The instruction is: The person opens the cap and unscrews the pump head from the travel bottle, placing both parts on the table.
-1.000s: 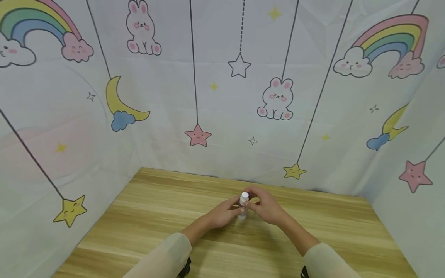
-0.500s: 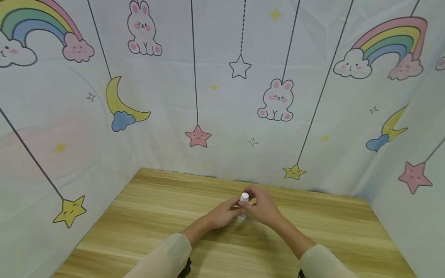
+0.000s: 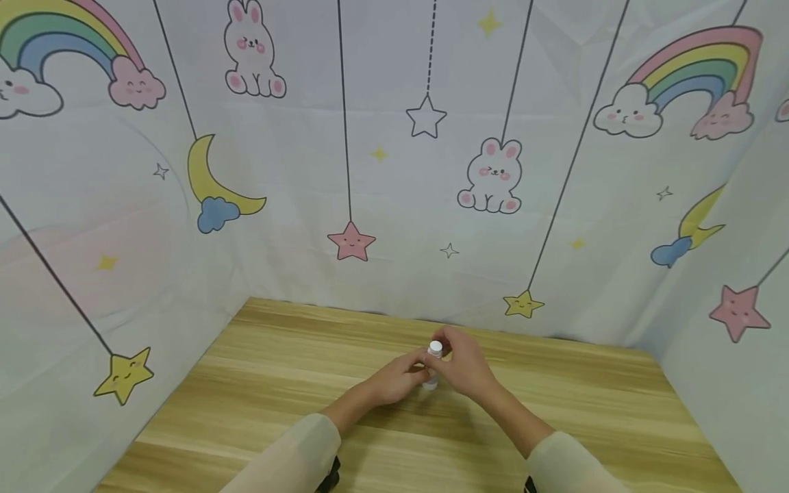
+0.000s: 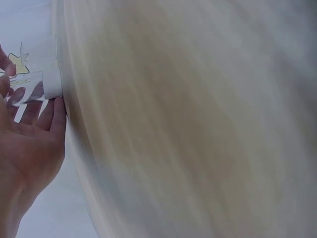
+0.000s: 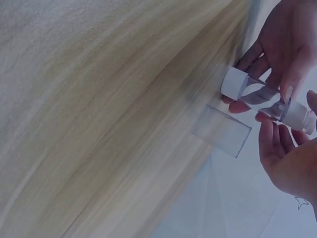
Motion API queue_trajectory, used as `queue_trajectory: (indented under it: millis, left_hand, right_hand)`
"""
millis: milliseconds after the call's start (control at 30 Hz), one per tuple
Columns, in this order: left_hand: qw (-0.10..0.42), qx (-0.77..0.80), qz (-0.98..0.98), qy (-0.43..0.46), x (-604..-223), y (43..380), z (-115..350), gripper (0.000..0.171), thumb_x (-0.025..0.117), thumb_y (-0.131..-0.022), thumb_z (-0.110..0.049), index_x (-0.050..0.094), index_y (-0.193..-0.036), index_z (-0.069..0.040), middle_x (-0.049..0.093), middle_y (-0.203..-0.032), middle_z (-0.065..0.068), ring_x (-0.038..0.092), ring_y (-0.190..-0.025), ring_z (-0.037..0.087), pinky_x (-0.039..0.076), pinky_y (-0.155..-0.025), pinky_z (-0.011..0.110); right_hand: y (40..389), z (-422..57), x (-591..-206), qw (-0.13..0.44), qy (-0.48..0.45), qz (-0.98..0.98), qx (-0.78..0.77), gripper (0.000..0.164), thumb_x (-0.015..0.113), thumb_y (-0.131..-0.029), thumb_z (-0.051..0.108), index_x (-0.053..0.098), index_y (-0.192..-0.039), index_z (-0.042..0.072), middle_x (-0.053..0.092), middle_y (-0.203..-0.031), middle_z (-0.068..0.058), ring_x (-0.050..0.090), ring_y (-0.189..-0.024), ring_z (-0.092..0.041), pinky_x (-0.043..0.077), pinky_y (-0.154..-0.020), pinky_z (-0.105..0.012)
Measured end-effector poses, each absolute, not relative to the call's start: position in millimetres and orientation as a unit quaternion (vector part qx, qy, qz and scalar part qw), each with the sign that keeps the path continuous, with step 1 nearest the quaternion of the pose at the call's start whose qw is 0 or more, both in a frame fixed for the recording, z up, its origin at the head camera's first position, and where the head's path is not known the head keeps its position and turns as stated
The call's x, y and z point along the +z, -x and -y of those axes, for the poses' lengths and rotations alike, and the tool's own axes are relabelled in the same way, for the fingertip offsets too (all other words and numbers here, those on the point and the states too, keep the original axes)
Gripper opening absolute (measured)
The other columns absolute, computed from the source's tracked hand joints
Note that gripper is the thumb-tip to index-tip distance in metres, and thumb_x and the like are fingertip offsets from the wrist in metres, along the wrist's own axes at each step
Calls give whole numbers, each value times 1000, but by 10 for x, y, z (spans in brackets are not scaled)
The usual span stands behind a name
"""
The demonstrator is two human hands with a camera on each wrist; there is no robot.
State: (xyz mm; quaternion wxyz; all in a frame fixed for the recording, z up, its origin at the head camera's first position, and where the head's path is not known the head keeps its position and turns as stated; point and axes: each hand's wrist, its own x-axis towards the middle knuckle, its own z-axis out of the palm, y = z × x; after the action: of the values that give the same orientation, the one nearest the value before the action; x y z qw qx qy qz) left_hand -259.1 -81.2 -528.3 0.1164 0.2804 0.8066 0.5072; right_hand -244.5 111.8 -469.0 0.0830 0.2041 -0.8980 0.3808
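A small bottle (image 3: 435, 347) with a clear body, white base and white top stands upright between the two hands. My left hand (image 3: 393, 381) holds it low, with fingers around the clear body and at the white base (image 4: 52, 83), as the left wrist view shows. Up at the white collar (image 5: 294, 115), my right hand (image 3: 466, 367) grips the bottle between thumb and fingers. Next to the bottle in the right wrist view, a clear cap-like cylinder (image 5: 221, 131) stands on the table; the right hand seems to hide it from the head view.
A wood-grain table (image 3: 296, 342) lies beneath the hands. White cloth (image 3: 296, 171) printed with rabbits, stars and rainbows hangs around its back and sides. Pale sleeves (image 3: 296, 448) cover the forearms, with dark bands showing under them.
The right hand has shifted slightly left, and its thumb now lies across the bottle's neck. The left hand and the bottle have stayed almost in place.
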Motion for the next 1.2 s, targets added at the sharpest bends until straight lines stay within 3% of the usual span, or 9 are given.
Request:
queue_trajectory:
  millis: [500,633,767,1200]
  left_hand:
    - [114,507,-805,-285,-5263,2590,791,19,49,-115,-30,63,-126,-23,53,-153,-4,45,-148,21,42,-119,44]
    - [119,503,-807,-285,-5261,2588,794,29,48,-115,-33,61,-139,-24,49,-159,-3,45,-148,22,43,-119,45]
    - [126,498,-810,-282,-5262,2581,802,45,46,-115,-39,48,-158,-27,44,-164,-1,45,-149,26,43,-118,48]
    - [125,491,-818,-271,-5277,2577,808,50,47,-114,-44,43,-162,-31,45,-164,-2,48,-147,26,44,-118,46]
  right_hand:
    - [2445,-1155,-4754,93,-194,894,392,19,86,-93,23,69,-99,17,65,-87,10,62,-81,-10,53,-72,-31]
    - [2463,-1170,-4767,86,-199,892,398,18,85,-93,23,69,-98,18,65,-85,10,62,-81,-10,52,-71,-31]
    - [2475,-1169,-4768,80,-204,894,392,18,85,-94,25,68,-95,18,65,-84,10,62,-81,-10,51,-70,-30]
    - [2480,-1185,-4720,49,-218,896,383,16,82,-97,23,67,-95,18,64,-89,8,61,-85,-11,51,-73,-32]
